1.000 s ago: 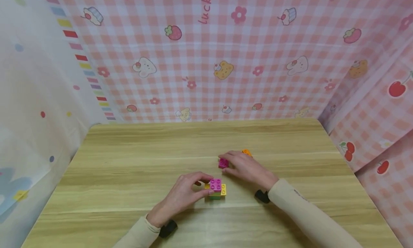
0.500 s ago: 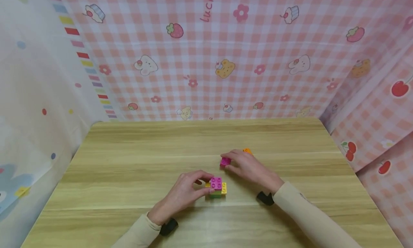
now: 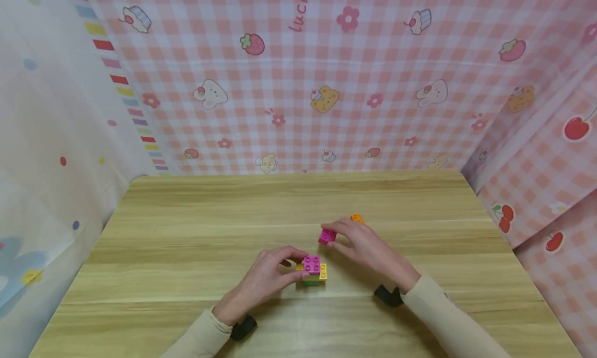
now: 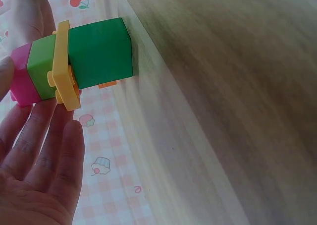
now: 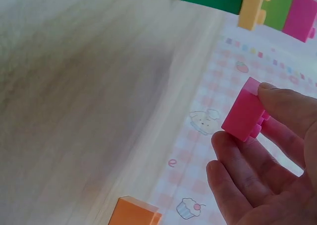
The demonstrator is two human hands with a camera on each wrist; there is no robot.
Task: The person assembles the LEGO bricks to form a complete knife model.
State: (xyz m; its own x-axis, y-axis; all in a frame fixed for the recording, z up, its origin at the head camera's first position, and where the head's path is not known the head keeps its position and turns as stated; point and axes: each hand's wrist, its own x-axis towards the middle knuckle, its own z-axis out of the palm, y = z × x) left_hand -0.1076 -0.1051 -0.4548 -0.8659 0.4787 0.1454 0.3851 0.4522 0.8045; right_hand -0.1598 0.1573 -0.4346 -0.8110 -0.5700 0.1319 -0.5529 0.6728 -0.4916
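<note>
Head view: wood-grain table [image 3: 186,233] across lower half; pink gingham cloth [image 3: 289,73] hung behind, upper half. Left hand [image 3: 263,275] enters from lower left, thumb and fingertips narrowed on the top of a brick stack [image 3: 312,271], just below and right of frame centre. Right hand [image 3: 361,244] comes from lower right, holding a loose magenta brick [image 3: 327,236] by thumb and fingers, slightly above and right of the stack, apart from it. Orange brick [image 3: 356,218] beyond the right hand, partly hidden. Cream sleeves [image 3: 200,337], black wrist device [image 3: 244,328] at left wrist.

Left wrist view: stack lies across upper left. Order from left edge: pink brick [image 4: 26,75], light green brick [image 4: 42,69], yellow plate [image 4: 63,66], dark green block [image 4: 100,53]. Thumb against the pink brick; other fingers extended below.

Right wrist view: loose magenta brick right of centre, tilted, pinched between thumb and fingers, apparently clear of the tabletop; studs toward the palm. Stack at upper right edge, orange brick at bottom.
</note>
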